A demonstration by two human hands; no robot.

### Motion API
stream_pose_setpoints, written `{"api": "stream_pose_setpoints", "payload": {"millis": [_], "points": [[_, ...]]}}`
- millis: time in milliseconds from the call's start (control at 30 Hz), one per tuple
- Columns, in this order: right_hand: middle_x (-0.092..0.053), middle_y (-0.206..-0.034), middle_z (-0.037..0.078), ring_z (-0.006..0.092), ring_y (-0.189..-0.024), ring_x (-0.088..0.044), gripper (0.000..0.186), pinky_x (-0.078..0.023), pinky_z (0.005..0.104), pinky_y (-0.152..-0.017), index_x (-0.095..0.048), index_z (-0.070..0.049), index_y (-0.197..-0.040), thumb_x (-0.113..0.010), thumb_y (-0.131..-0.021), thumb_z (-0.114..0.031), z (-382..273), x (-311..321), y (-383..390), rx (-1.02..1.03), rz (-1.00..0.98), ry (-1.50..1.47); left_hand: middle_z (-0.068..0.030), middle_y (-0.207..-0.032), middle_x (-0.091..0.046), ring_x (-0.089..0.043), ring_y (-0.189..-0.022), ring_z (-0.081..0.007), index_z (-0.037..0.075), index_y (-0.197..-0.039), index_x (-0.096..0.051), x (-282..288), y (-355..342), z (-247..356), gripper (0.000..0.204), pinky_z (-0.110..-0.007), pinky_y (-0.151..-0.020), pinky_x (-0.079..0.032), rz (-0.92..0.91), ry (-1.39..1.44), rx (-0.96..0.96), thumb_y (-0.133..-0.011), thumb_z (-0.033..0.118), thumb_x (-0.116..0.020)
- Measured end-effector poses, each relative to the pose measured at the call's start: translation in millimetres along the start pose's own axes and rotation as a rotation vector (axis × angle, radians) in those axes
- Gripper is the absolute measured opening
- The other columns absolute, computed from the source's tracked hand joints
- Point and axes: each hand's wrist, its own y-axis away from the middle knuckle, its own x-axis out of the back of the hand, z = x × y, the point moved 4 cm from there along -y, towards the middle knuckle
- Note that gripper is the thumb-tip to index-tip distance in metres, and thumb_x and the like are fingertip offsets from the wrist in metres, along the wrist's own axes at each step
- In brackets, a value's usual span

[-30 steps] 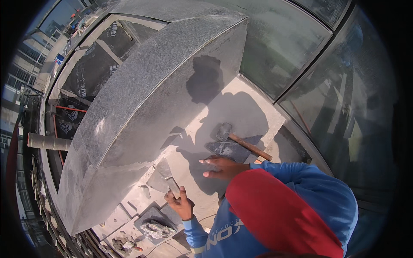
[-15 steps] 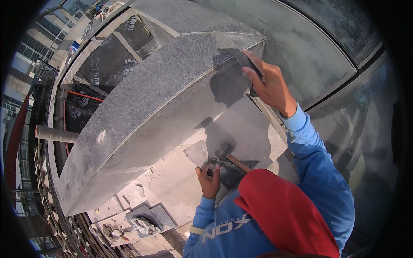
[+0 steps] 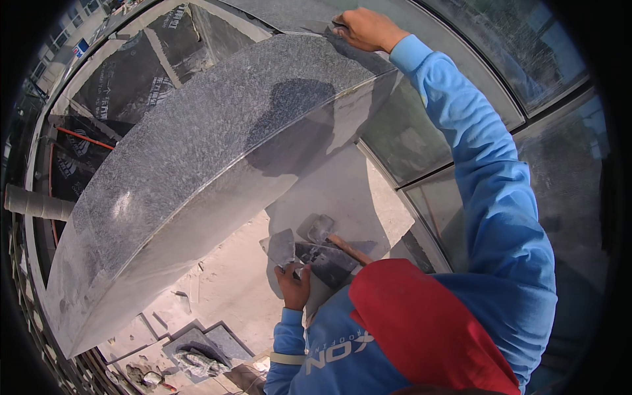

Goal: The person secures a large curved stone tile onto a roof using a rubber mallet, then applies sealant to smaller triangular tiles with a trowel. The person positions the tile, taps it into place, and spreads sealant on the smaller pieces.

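Up went the right hand [image 3: 365,29] since half a second earlier, from the slab's near right edge to its far corner, the blue sleeve [image 3: 490,184] stretched long beside the glass panels [image 3: 461,85]! It sat closed over the far right corner of the big grey granite slab [image 3: 197,151], fingers curled on the stone's edge, gripping it. That slab stood tilted, its speckled top face catching the sun, its polished side face turned down toward the pale mortar bed [image 3: 230,276] beneath. Down low, the left hand [image 3: 294,284] had barely shifted; it was clenched around the handle of a trowel [image 3: 280,247], the grey blade pointing up and away just under the slab's lower edge. Right beside that blade lay a hammer [image 3: 329,236], metal head near the trowel and wooden handle running toward the person's red cap [image 3: 421,329]. At the near left corner of the mortar bed, a cluster of small grey stone offcuts [image 3: 197,342] and rubble sat well apart from both hands. Beyond the slab's far edge, black sheeting [image 3: 125,79] covered the structure, with an orange bar [image 3: 85,138] across it.
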Motion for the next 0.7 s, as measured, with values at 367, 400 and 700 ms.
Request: {"api": "stream_pose_setpoints", "payload": {"millis": [367, 400, 700], "points": [[-0.073, -0.093, 0.017, 0.0385, -0.091, -0.070, 0.027, -0.057, 0.0512, -0.079, -0.070, -0.009, -0.115, -0.062, -0.099, -0.029, -8, 4, 11, -0.046, -0.072, 0.074, -0.0154, -0.088, -0.051, -0.049, -0.080, -0.0312, 0.006, -0.092, -0.070, -4, -20, -1, 0.018, -0.042, -0.073, -0.041, -0.016, -0.005, -0.028, -0.086, 0.020, -0.079], [-0.073, -0.093, 0.017, 0.0385, -0.091, -0.070, 0.027, -0.057, 0.0511, -0.079, -0.070, -0.009, -0.114, -0.062, -0.098, -0.029, -6, 5, 14, -0.050, -0.076, 0.082, -0.0151, -0.088, -0.050, -0.048, -0.079, -0.0310, 0.006, -0.092, -0.070, -5, -21, 0, 0.018, -0.042, -0.073, -0.041, -0.018, -0.007, -0.018, -0.086, 0.020, -0.079], [-0.073, -0.092, 0.016, 0.0381, -0.091, -0.070, 0.021, -0.057, 0.0508, -0.079, -0.071, -0.010, -0.107, -0.064, -0.095, -0.026, 6, 16, 53, -0.105, -0.077, 0.129, -0.0179, -0.093, -0.050, -0.052, -0.083, -0.0334, 0.007, -0.093, -0.070, -19, -11, 0, 0.019, -0.044, -0.075, -0.043, -0.040, -0.041, 0.025, -0.085, 0.021, -0.080]]}}
